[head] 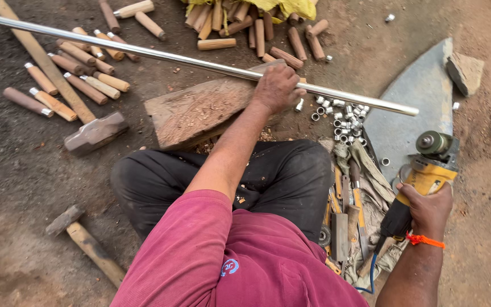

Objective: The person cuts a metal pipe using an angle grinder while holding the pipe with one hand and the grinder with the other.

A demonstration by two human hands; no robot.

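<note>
Steel pipe [188, 58], long and shiny, gripped on wood block [200, 108] by left hand [277, 86]; right hand [427, 207] clutches yellow grinder [427, 170]

Your left hand [277, 86] pins the steel tube [194, 58] on the wood block [200, 109]. Your right hand [427, 207] holds the yellow angle grinder [424, 176], well apart from the tube.

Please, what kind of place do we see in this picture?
Probably an open-air metal and tool workshop on bare ground. The left hand presses a long steel tube onto a wooden block, the right hand holds a yellow angle grinder, and wooden handles lie around.
</note>
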